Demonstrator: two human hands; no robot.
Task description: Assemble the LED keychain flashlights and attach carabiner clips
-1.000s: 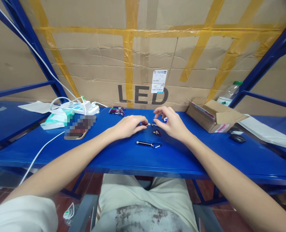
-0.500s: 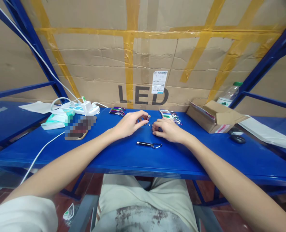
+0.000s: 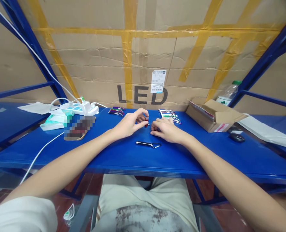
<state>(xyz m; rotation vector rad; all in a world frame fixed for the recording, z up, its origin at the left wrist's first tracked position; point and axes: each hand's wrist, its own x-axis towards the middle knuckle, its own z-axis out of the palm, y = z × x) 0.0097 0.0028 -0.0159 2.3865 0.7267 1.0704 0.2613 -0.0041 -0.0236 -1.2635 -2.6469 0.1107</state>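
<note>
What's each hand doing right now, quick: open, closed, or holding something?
Left hand: closed, pinching a small, shiny red cylinder.
Right hand: loosely curled; whether it holds anything cannot be told.

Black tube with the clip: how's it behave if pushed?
The black tube looks round, so it may start rolling; the clip at its right end would probably check that. Its sheen suggests it could be slightly slippery.

Free passage over the blue table (image 3: 123,158) near its front edge, black tube (image 3: 143,143) crosswise just beyond.
</note>
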